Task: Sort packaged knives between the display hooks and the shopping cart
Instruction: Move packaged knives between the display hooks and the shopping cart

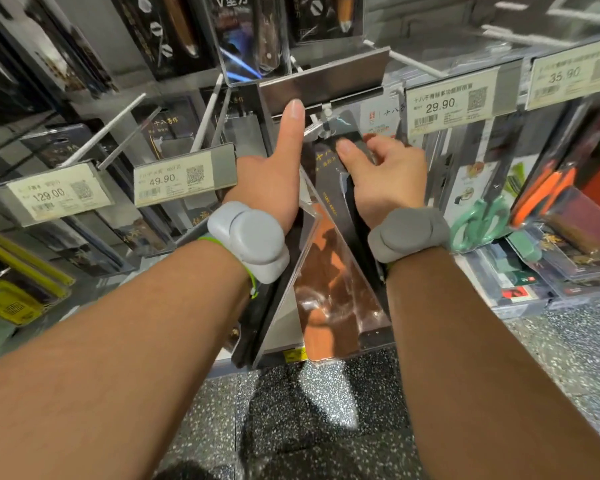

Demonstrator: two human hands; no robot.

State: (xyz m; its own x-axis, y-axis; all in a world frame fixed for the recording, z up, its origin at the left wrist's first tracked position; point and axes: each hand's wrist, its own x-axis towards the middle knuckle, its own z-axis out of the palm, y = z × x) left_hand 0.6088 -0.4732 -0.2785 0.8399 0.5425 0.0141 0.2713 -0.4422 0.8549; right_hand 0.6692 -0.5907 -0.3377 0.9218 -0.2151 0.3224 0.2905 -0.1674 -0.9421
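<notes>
Hanging step: right hand (385, 178) pinches the packaged knife (329, 209) at the display hook (321, 116), twelve o'clock, while the left hand (274, 181) grips the neighbouring packs (257, 327); next, thread its hole.

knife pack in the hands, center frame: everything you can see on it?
The packaged knife is a long clear plastic blister over a dark card with gold characters near the top; glare hides the knife itself. It hangs tilted, top toward the white display hook, bottom swung out toward the camera. The right hand pinches its upper part, thumb on the front. The left hand touches its left edge, thumb raised onto the blank metal tag holder. Whether it is on the hook is unclear.
</notes>
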